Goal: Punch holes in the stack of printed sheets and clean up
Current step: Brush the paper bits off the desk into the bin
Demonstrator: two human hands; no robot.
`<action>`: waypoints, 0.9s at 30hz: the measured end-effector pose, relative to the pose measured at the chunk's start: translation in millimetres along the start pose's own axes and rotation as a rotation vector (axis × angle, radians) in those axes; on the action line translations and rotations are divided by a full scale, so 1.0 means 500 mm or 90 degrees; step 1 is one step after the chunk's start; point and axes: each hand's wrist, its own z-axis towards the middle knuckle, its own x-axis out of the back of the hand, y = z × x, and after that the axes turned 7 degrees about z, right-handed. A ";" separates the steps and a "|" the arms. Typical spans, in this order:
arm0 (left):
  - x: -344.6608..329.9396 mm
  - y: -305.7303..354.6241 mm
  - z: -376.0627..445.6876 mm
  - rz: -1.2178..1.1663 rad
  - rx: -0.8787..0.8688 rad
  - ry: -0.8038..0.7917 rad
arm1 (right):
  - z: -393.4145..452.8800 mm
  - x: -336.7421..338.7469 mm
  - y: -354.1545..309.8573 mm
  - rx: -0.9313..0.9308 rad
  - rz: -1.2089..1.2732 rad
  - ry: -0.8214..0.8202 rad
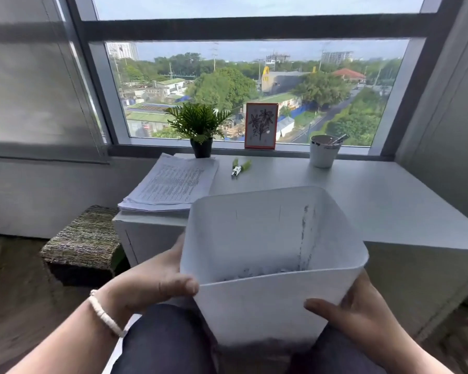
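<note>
Both hands, left hand and right hand, clamp the white bin below the desk edge, seemingly to catch paper bits.

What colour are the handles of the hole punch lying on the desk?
Light green handles on the hole punch, with a silver metal head; the head view shows it.

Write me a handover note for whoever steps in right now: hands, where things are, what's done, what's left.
Left hand and right hand grip the white bin by its sides, held over the lap. Small paper bits lie inside it.
Stack of printed sheets sits on the desk's left end; green-handled punch lies beside it.
Whether the sheets are punched can't be seen.
Left, probably: set the bin down, tidy punch.
</note>
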 end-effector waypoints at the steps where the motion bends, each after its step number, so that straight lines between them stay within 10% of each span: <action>1: -0.003 -0.018 0.004 -0.016 -0.013 -0.039 | -0.006 0.000 0.023 -0.015 -0.016 -0.011; 5: -0.048 -0.114 0.022 0.018 0.075 -0.112 | -0.035 0.013 0.127 -0.091 -0.077 -0.014; 27: -0.181 -0.263 0.159 -0.108 0.076 0.216 | 0.007 0.019 0.248 -0.297 -0.072 0.033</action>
